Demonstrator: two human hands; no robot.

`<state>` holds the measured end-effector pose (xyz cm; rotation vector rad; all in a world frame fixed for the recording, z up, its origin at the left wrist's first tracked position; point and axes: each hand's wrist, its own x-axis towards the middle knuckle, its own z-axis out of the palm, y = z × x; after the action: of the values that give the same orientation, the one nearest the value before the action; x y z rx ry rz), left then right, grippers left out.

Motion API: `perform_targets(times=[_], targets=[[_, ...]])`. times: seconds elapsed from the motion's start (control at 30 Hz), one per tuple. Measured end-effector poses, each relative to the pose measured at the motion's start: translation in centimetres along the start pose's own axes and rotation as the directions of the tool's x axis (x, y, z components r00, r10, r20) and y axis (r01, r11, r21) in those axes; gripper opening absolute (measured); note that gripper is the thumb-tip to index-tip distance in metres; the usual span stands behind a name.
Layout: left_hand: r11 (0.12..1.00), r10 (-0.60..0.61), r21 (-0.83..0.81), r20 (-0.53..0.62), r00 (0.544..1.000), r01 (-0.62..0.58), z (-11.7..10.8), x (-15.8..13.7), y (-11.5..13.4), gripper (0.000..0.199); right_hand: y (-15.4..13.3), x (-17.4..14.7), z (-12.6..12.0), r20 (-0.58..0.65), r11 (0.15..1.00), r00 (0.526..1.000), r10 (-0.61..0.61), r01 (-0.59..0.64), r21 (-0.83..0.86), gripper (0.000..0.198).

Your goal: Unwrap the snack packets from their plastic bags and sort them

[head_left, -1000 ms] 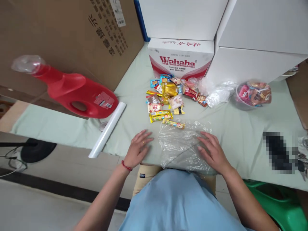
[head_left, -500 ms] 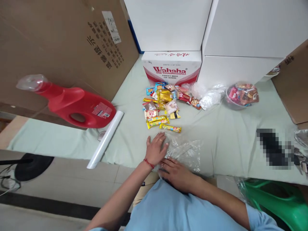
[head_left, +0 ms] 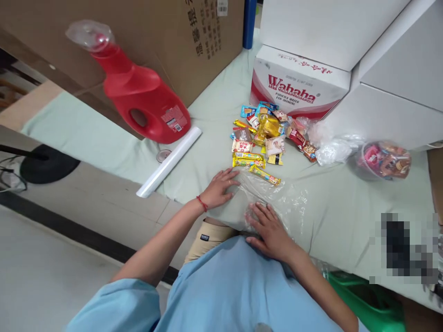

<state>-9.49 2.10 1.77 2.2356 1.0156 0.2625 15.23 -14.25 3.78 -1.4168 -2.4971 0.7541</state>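
Observation:
A clear plastic bag [head_left: 287, 198] lies spread on the pale green cloth near the front edge. My left hand [head_left: 221, 186] rests on the bag's left part, fingers stretched out and palm down. On its nearer right part lies my right hand [head_left: 268, 226], flat with the fingers apart. Just beyond the bag is a yellow-wrapped snack bar [head_left: 265, 175], with more yellow snack bars [head_left: 248, 160] behind it. A pile of wrapped snacks [head_left: 270, 129] in gold, white, blue and red wrappers sits farther back.
A red jug [head_left: 148, 101] and a white roll [head_left: 169, 161] are on the left. At the back stands a Wahaha carton [head_left: 297, 87]. Crumpled clear plastic [head_left: 335, 147] and a tub of snacks [head_left: 367, 161] are on the right. Below the edge is a green chair [head_left: 363, 299].
My hands have moved apart, the left toward the left and the right toward the right, and the bag looks flatter between them. The head view has turned and shifted.

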Motion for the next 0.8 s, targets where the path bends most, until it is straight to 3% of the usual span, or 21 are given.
perform_targets(times=[0.07, 0.13, 0.17, 0.2, 0.27, 0.33, 0.43, 0.5, 0.67, 0.73, 0.8], targets=[[0.997, -0.079, -0.021, -0.194, 0.978, 0.076, 0.2, -0.4, 0.4, 0.039, -1.0, 0.5, 0.4, 0.016, 0.998, 0.999, 0.039, -0.038, -0.057, 0.065], [0.971, -0.239, -0.094, -0.374, 0.896, 0.219, 0.4, -0.9, 1.6, 0.036, -2.0, 1.1, 0.8, 0.027, 0.993, 0.996, 0.084, -0.081, -0.091, 0.065], [0.944, -0.329, -0.146, -0.400, 0.856, 0.295, 0.6, -1.2, 2.4, 0.035, -2.3, 1.4, 1.0, 0.031, 0.990, 0.994, 0.104, -0.101, -0.100, 0.065], [0.915, -0.402, -0.186, -0.379, 0.833, 0.358, 0.8, -1.5, 3.3, 0.035, -2.6, 1.7, 1.1, 0.035, 0.987, 0.992, 0.124, -0.120, -0.104, 0.065], [0.888, -0.458, -0.189, -0.267, 0.848, 0.420, 1.5, -2.1, 5.2, 0.039, -3.1, 2.1, 1.2, 0.045, 0.983, 0.987, 0.156, -0.151, -0.103, 0.064], [0.913, -0.407, -0.106, -0.199, 0.891, 0.393, 2.4, -2.7, 7.0, 0.041, -3.4, 2.4, 1.3, 0.059, 0.980, 0.982, 0.177, -0.171, -0.098, 0.063], [0.936, -0.343, 0.004, -0.223, 0.912, 0.353, 3.8, -3.2, 8.3, 0.038, -3.7, 2.7, 1.2, 0.078, 0.980, 0.979, 0.186, -0.179, -0.088, 0.061], [0.911, -0.401, -0.006, -0.244, 0.883, 0.412, 4.4, -3.1, 8.0, 0.026, -3.7, 2.7, 1.1, 0.082, 0.980, 0.979, 0.187, -0.181, -0.078, 0.063], [0.790, -0.601, -0.099, -0.319, 0.732, 0.605, 3.5, -3.1, 5.2, 0.028, -3.4, 2.3, 1.1, 0.067, 0.982, 0.981, 0.182, -0.178, -0.061, 0.065], [0.776, -0.617, -0.125, -0.355, 0.703, 0.618, 2.7, -3.6, 4.8, 0.026, -3.2, 2.1, 1.2, 0.051, 0.984, 0.984, 0.171, -0.168, -0.056, 0.066], [0.801, -0.597, -0.222, -0.362, 0.716, 0.556, 2.1, -4.4, 5.7, 0.024, -3.1, 2.0, 1.3, 0.047, 0.987, 0.986, 0.157, -0.155, -0.046, 0.065]])
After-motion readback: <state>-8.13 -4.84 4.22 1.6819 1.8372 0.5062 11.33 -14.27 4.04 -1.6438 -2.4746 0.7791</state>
